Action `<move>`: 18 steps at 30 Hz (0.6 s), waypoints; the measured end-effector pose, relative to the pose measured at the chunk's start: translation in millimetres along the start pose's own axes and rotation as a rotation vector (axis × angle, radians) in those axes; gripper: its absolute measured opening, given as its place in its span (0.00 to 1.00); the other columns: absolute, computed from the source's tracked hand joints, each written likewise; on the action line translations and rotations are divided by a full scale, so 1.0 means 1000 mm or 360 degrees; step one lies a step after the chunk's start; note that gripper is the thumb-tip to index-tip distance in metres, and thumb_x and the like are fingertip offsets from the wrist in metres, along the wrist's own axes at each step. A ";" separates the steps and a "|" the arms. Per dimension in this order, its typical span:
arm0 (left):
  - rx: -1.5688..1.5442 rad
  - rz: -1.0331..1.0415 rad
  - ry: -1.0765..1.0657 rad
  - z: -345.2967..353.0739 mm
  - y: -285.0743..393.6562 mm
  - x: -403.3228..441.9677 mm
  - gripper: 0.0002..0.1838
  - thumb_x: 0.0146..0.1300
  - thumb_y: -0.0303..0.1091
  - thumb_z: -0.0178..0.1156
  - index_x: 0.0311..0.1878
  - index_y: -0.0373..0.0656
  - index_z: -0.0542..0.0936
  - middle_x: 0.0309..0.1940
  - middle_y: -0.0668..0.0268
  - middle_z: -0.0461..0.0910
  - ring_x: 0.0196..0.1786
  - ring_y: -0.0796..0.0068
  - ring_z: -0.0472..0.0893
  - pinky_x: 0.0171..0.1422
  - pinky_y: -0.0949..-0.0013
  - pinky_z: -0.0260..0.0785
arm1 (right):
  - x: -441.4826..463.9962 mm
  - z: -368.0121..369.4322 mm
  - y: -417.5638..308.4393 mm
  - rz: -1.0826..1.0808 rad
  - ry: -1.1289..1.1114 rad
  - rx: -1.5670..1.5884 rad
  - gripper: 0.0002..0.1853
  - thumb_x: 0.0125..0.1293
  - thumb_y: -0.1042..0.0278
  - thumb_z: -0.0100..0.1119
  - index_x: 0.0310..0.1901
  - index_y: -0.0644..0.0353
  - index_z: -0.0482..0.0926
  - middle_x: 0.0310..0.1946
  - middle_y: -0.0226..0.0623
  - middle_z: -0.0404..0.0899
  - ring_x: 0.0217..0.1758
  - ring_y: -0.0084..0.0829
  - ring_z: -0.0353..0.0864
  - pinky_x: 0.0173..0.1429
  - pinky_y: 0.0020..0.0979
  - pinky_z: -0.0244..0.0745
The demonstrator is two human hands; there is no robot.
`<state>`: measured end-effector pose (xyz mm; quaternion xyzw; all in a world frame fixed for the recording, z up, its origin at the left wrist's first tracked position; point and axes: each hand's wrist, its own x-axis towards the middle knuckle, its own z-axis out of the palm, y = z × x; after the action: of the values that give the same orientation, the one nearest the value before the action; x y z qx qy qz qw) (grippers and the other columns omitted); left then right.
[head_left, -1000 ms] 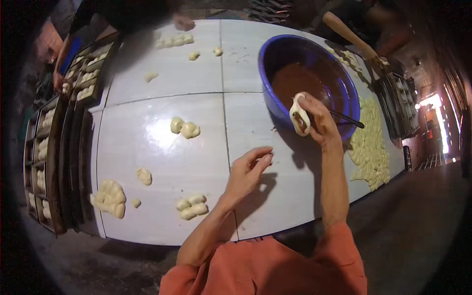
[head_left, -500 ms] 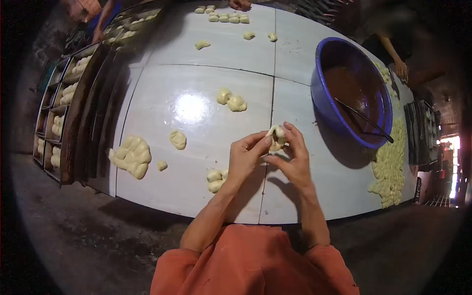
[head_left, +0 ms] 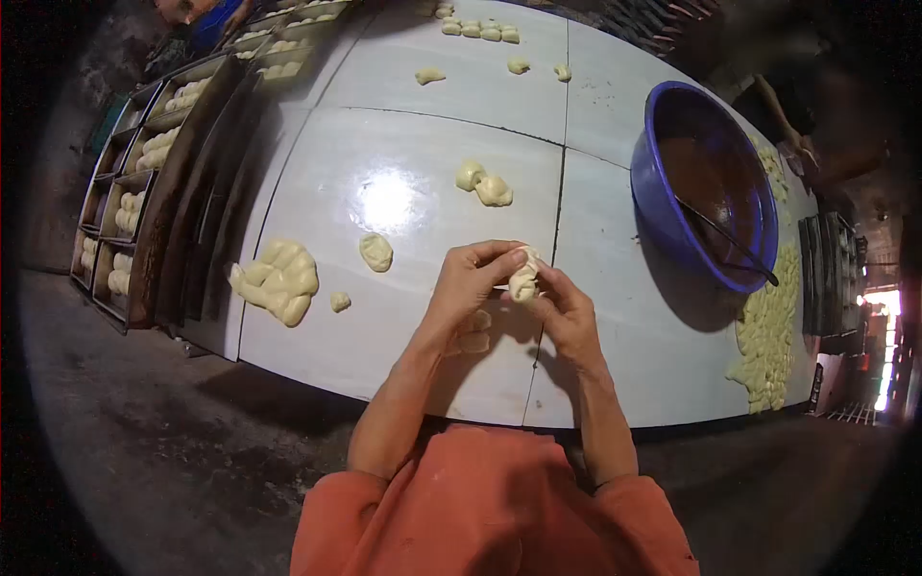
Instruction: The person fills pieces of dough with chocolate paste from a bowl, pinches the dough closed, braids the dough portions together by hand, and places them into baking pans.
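Note:
Between my two hands, just above the table (head_left: 615,374), is a piece of pale dough (head_left: 523,280) with a folded surface. My left hand (head_left: 473,281) pinches it from the left with thumb and forefinger. From the right, the fingers and thumb of my right hand (head_left: 569,322) close on the same piece. Under my left wrist, small dough pieces (head_left: 471,336) lie on the tabletop, partly covered by the hand. Farther off are a joined pair of dough lumps (head_left: 493,190), a flat dough piece (head_left: 376,252), a small dough bit (head_left: 340,301) and a large dough mass (head_left: 281,282).
A purple basin (head_left: 653,202) of brown liquid, with a dark stick (head_left: 725,237) in it, stands right. Beyond it flattened dough (head_left: 768,336) lines the edge. Trays of dough pieces (head_left: 154,154) stand left. Another person's hand (head_left: 799,154) is at the right; dough rows (head_left: 480,32) lie far back.
The dough between my hands has turned and now looks more gathered. The small pieces beneath my left wrist are more covered, and the whole view has shifted slightly.

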<state>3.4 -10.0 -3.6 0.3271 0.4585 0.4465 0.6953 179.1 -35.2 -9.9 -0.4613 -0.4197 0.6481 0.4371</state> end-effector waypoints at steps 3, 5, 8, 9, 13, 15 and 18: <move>0.0057 0.0014 -0.0015 0.005 0.009 -0.016 0.20 0.68 0.39 0.68 0.57 0.37 0.83 0.44 0.64 0.86 0.43 0.76 0.84 0.44 0.74 0.78 | 0.000 -0.001 0.008 -0.0522 -0.0113 -0.0484 0.18 0.71 0.70 0.63 0.61 0.62 0.80 0.50 0.37 0.81 0.51 0.24 0.79 0.53 0.26 0.74; 0.0085 0.0167 -0.0053 0.011 0.005 -0.025 0.18 0.68 0.34 0.67 0.58 0.36 0.82 0.43 0.63 0.86 0.42 0.77 0.85 0.44 0.74 0.80 | 0.007 -0.004 0.013 -0.0807 -0.0022 -0.0462 0.14 0.68 0.73 0.66 0.54 0.62 0.82 0.51 0.37 0.80 0.50 0.25 0.78 0.52 0.27 0.74; -0.0004 0.0094 -0.0059 0.003 -0.002 -0.023 0.17 0.68 0.31 0.66 0.58 0.37 0.82 0.43 0.62 0.86 0.41 0.77 0.84 0.43 0.74 0.81 | 0.009 -0.002 0.022 -0.1018 0.0041 -0.0503 0.12 0.65 0.75 0.70 0.48 0.62 0.83 0.51 0.37 0.78 0.50 0.26 0.77 0.52 0.29 0.74; -0.0028 0.0019 -0.0083 0.003 -0.003 -0.026 0.16 0.71 0.30 0.62 0.59 0.37 0.82 0.43 0.62 0.85 0.41 0.78 0.84 0.43 0.74 0.81 | 0.008 0.008 0.023 -0.1011 0.0188 -0.0363 0.12 0.64 0.74 0.70 0.48 0.62 0.82 0.51 0.37 0.78 0.49 0.26 0.77 0.52 0.29 0.74; 0.0013 0.0156 -0.0168 0.000 -0.021 -0.030 0.16 0.74 0.32 0.56 0.60 0.37 0.81 0.43 0.66 0.84 0.40 0.81 0.83 0.41 0.76 0.79 | 0.012 0.012 0.036 -0.1093 0.0347 -0.0382 0.11 0.64 0.72 0.72 0.45 0.62 0.81 0.45 0.37 0.80 0.45 0.25 0.78 0.48 0.28 0.74; 0.0046 0.0166 -0.0166 0.004 -0.024 -0.038 0.16 0.74 0.32 0.57 0.60 0.37 0.82 0.42 0.67 0.84 0.39 0.82 0.82 0.40 0.77 0.79 | 0.010 0.010 0.034 -0.1214 0.0407 -0.0705 0.10 0.65 0.69 0.72 0.41 0.63 0.81 0.35 0.34 0.81 0.36 0.25 0.79 0.40 0.27 0.75; 0.0275 0.0303 -0.0180 0.004 -0.021 -0.045 0.16 0.73 0.34 0.61 0.58 0.37 0.83 0.37 0.69 0.85 0.34 0.84 0.80 0.35 0.78 0.76 | 0.005 0.002 0.038 -0.0947 0.0312 -0.0834 0.11 0.67 0.66 0.71 0.39 0.64 0.81 0.33 0.35 0.80 0.33 0.24 0.77 0.37 0.26 0.74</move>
<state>6.1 -59.7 -4.6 0.4526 0.4222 0.4501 0.6436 169.0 -40.5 -46.8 -0.4751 -0.6422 0.3175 0.5109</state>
